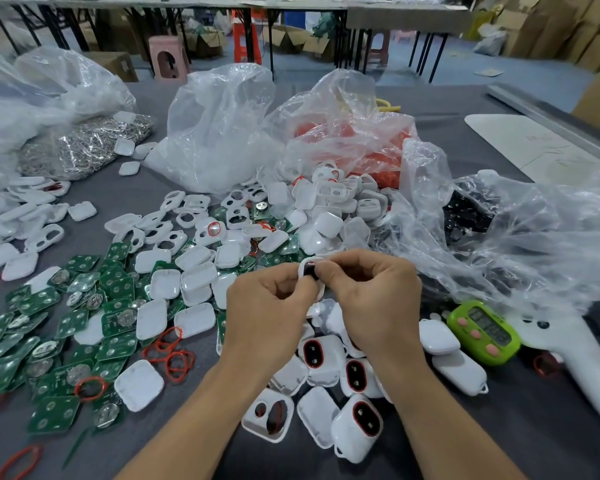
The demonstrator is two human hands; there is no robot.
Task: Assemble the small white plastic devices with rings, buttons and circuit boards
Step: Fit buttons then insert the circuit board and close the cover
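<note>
Both hands meet over the grey table (201,445), and between them sits one small white shell (303,267) with a dark button (311,272) showing in its opening. The left hand (271,306) has its fingers curled in and pinches the shell's near side. The right hand (371,299) is curled the same way, its fingertips pressed on the shell from the other side.

Just under the grip lies a cluster of finished devices (321,358), white with red-ringed black buttons facing up. Left of the grip a wide scatter of green circuit boards (49,341) mixes with white shell halves (194,282), and loose red rings (170,355) lie near the left wrist. Beyond the grip is a heap of empty white shells (326,199), spilling from crumpled clear plastic bags (222,126). Right of the grip a green timer (484,332) rests on the table, beside another clear bag (534,237) holding dark parts.
</note>
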